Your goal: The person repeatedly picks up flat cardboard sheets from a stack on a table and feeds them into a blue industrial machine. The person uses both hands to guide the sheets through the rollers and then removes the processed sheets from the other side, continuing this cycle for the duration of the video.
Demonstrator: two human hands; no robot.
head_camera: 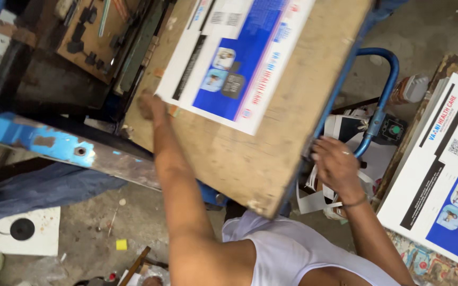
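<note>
Rough concrete floor [86,233], grey and littered with scraps, runs under a tilted wooden desk [271,143] of worn, pale plywood with chipped corners. Blue-painted steel frame parts [43,142], scuffed down to bare metal in places, sit at nine o'clock from the desk, and a curved blue metal tube [385,90] rises at three o'clock beside it. On the floor at eight o'clock lies a white square slab with a black round disc [23,229], and a small yellow block [121,244] lies near it.

A printed sheet [234,58], flat, rectangular and glossy, white with a large blue panel and small pictures, lies on the desk toward twelve o'clock. The left hand [148,106] rests at the sheet's lower left corner, at about eight o'clock from the sheet's middle, fingers bent down onto the board and touching that corner; the blur hides whether this grip pinches the paper or only presses it. The right hand [335,161] is at four o'clock from the sheet, well apart from it, fingers spread loose against the desk's right edge near the blue tube, closed on nothing. A thin bangle circles that wrist.

At three o'clock, a stack of similar printed sheets [441,175] rests on a second surface with a worn wooden rim. Crumpled white paper offcuts [324,198] lie below the right hand.
</note>
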